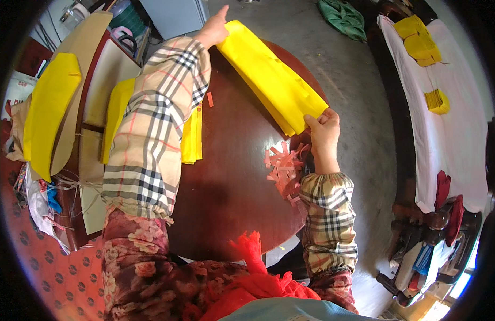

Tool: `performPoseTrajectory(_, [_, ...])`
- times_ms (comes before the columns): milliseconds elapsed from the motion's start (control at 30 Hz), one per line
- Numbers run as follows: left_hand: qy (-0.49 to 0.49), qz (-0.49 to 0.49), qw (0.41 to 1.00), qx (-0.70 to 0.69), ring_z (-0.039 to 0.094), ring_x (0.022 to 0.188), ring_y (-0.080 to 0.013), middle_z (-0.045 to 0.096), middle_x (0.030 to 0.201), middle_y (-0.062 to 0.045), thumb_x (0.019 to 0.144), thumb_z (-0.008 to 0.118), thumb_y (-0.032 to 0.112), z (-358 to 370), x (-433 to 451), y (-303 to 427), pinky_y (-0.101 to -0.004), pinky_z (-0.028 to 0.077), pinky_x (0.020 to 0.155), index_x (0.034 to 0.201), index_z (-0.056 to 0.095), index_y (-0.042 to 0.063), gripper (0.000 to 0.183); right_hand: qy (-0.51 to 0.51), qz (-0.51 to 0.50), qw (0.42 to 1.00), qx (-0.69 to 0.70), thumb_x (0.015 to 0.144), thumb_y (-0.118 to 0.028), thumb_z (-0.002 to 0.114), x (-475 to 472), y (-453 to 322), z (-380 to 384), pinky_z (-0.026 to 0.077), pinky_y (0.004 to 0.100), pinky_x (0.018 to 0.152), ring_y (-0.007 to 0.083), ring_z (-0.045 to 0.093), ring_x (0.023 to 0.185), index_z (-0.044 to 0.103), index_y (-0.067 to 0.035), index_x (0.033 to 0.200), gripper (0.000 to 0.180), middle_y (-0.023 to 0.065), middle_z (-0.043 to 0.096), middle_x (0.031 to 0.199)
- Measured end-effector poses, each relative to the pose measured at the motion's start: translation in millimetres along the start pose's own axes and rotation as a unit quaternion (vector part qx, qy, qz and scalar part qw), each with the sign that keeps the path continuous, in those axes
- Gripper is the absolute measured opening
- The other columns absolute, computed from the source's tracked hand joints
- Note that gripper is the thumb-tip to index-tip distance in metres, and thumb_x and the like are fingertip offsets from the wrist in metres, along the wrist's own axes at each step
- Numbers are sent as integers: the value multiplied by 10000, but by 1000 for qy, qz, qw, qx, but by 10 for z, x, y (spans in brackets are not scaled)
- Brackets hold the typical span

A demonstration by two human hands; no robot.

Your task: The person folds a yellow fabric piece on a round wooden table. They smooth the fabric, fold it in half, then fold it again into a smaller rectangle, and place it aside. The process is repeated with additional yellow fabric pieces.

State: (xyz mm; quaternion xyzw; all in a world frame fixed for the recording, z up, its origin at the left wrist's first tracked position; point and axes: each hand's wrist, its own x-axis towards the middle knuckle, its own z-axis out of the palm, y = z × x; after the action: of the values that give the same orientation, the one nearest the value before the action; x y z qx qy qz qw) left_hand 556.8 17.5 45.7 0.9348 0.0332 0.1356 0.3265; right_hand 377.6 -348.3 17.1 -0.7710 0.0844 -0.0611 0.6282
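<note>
A long folded sheet of yellow paper [271, 76] stretches aslant above the round dark-red wooden table [231, 192]. At its far end is my left hand [214, 29], gripping the edge with one finger pointing outward. My right hand [325, 130] pinches the near corner between thumb and fingers. Just below that hand lies a loose heap of small reddish paper strips [285, 168]. A single strip [210, 99] rests apart near my left sleeve. More yellow paper [192, 136] sits at the table's left, partly hidden by my left forearm.
On the left, a yellow sheet stack [53, 116] lies on a cabinet with a beige board [97, 32]. A bench at right has a white cushion [428, 152] bearing bundles of folded yellow paper [418, 40]. A green bag [344, 18] is on the grey floor.
</note>
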Motion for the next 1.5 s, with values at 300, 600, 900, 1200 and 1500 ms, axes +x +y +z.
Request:
performPoseTrajectory(300, [-47, -35, 998, 1, 618, 1054, -369, 600, 1184, -296, 881, 567, 8, 259, 74, 106, -404, 500, 896, 1530, 201, 76, 748, 1, 12, 998, -55, 726, -11, 742, -55, 88, -70, 468, 243, 592, 110, 558, 643, 459, 98, 1194, 558, 26, 578, 709])
performPoseTrajectory(600, [-154, -71, 976, -134, 610, 1108, -311, 557, 1296, -268, 873, 547, -39, 532, 238, -254, -353, 500, 927, 1556, 81, 123, 842, -8, 17, 997, -69, 725, 5, 756, 9, 116, -81, 478, 255, 580, 119, 568, 620, 454, 89, 1177, 550, 35, 582, 695])
performPoseTrajectory(900, [31, 33, 986, 160, 391, 1363, -344, 427, 1460, -200, 903, 649, 326, 603, -10, -108, -405, 297, 1155, 1508, 272, 63, 760, -18, 64, 998, -12, 758, 31, 730, -73, 34, 60, 527, 271, 514, 153, 621, 570, 392, 111, 1203, 564, 75, 612, 700])
performPoseTrajectory(1200, [-193, 57, 956, 212, 222, 1434, -406, 261, 1549, -223, 915, 564, 480, 439, -1071, 1020, -458, 206, 1184, 1492, 326, 83, 739, -70, 83, 990, -91, 802, -120, 745, -42, 63, -42, 514, 290, 525, 178, 645, 600, 430, 106, 1198, 554, 108, 654, 777])
performPoseTrajectory(1500, [-245, 74, 967, 10, 329, 1396, -353, 375, 1481, -233, 938, 586, 323, -213, -2254, 1227, -419, 269, 1159, 1451, 354, 16, 641, -91, 95, 990, -57, 924, -214, 612, 212, -39, -275, 509, 320, 537, 188, 611, 569, 576, 90, 1070, 339, 103, 646, 773])
